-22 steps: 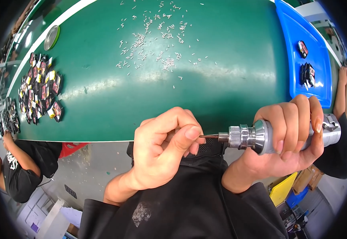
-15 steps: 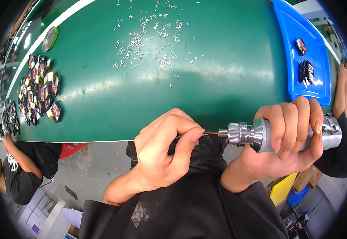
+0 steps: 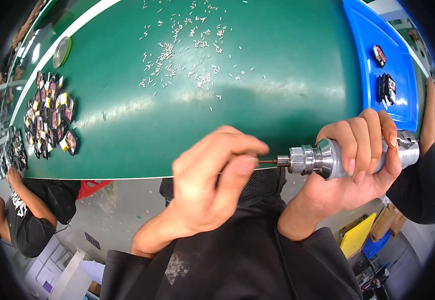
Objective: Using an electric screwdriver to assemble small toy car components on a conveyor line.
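Note:
My right hand [image 3: 360, 150] is wrapped around a silver-grey electric screwdriver [image 3: 330, 159], held level above the table's near edge with its nose toward the left. A thin reddish-brown bit [image 3: 267, 161] sticks out of the ringed metal nose. At the bit's free end is my left hand [image 3: 210, 175], slightly smeared by motion. Its index finger is raised apart from the thumb, and the other fingers are curled. The thumb tip lies close by the bit's end; whether they touch I cannot tell. No held thing shows between these fingers.
Many small silvery pins [image 3: 205, 79] lie scattered on the green table [image 3: 287, 60]. Small black parts with yellow tags [image 3: 50, 115] are heaped at the left, near a round green-rimmed dish [image 3: 62, 52]. A blue tray [image 3: 402, 75] at the right holds several black parts. Co-workers sit at both sides.
My left index finger has lifted off the thumb, where the two were pinched at the bit's end. The screwdriver has tilted slightly and shifted a little upward.

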Motion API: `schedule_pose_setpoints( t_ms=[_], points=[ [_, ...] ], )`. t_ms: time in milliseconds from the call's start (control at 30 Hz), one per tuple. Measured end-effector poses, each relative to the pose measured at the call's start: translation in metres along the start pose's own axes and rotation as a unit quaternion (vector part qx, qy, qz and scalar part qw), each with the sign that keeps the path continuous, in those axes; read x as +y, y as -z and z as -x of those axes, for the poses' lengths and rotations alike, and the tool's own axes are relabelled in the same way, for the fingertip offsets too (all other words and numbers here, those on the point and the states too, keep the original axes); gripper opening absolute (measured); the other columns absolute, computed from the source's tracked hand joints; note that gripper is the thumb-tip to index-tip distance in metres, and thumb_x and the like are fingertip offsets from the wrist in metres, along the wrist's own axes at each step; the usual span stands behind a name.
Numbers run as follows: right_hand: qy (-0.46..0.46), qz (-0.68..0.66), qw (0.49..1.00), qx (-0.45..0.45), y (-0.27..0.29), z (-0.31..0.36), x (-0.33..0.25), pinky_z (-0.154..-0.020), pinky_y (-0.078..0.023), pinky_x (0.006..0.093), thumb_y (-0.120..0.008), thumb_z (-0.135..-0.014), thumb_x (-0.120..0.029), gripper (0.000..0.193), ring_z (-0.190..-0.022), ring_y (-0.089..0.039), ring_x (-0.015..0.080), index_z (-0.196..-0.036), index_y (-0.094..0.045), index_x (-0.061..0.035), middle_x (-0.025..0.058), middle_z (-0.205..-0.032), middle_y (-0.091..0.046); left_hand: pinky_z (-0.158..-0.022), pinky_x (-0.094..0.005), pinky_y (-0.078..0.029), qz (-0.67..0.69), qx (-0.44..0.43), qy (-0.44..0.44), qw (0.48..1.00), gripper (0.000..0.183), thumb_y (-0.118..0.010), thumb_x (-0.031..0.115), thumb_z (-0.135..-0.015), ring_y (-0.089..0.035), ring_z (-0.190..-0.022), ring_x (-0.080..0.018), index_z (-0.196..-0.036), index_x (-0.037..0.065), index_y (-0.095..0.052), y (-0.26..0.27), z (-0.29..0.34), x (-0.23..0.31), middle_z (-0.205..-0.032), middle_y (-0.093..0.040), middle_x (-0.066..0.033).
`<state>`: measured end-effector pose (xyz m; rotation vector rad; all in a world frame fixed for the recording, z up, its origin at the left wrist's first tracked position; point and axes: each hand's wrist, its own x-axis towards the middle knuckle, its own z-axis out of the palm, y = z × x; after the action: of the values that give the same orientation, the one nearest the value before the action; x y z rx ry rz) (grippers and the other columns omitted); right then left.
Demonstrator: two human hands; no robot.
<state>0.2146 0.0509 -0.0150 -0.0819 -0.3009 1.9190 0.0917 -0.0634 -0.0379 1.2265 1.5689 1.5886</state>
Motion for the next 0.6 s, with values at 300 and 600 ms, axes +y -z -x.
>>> schedule_pose_setpoints(
  t_ms=[300,600],
  points=[
    [0.020,0.017,0.999,0.042,0.014,-0.003,-0.017,-0.049,-0.036,0.0280,-0.045,-0.090,-0.017,0.010,-0.045,-0.038,0.0102,-0.087,-0.044,-0.0077,0.0005,-0.060,-0.038,-0.061,-0.0268,-0.046,-0.252,-0.016,-0.041,0.967,0.022,-0.056,0.004,-0.090,-0.058,-0.067,-0.0165,-0.109,-0.004,-0.060,0.062,-0.056,0.026,-0.081,-0.063,-0.0096],
    [0.023,0.043,0.994,0.102,0.028,0.004,-0.010,-0.048,-0.036,0.0289,-0.046,-0.087,-0.016,0.010,-0.044,-0.035,0.0121,-0.085,-0.043,-0.0063,0.0024,-0.059,-0.038,-0.072,-0.0336,-0.050,-0.422,0.012,-0.039,0.906,0.026,-0.063,0.012,-0.087,-0.064,-0.085,-0.0247,-0.108,-0.002,-0.057,0.110,-0.233,-0.023,-0.090,-0.065,-0.0144]
  ],
)
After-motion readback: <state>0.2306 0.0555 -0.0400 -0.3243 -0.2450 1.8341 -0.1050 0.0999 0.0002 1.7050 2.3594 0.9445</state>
